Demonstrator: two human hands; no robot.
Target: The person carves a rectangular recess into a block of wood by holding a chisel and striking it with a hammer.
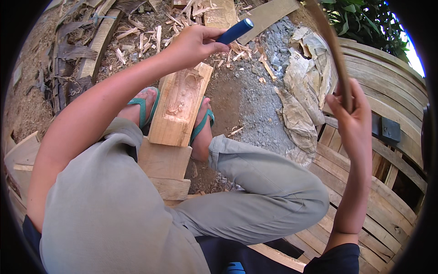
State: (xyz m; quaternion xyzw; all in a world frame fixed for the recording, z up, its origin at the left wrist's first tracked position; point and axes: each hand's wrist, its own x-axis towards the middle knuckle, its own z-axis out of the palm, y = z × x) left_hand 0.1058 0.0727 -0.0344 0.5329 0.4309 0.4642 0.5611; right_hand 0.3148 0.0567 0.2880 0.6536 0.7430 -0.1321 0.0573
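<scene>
My left hand (195, 44) is closed round what looks like a chisel, its blue handle (237, 31) sticking out up and to the right with a pale metal cap. Its blade is hidden behind the hand. Just below lies a light wooden block (169, 132) with a long carved recess holding a few shavings, set between my sandalled feet. My right hand (351, 107) is raised on the right, fingers wrapped round a brown wooden handle (335, 50). That handle runs up past the top edge, so its far end is out of view.
Flat boards (162, 160) lie under the block's near end. Wood shavings (141, 43) and offcuts litter the ground ahead. Crumpled paper sacking (303, 86) lies on grey gravel (260, 114). A slatted wooden wall (388, 68) stands on the right, and old planks (98, 45) at the left.
</scene>
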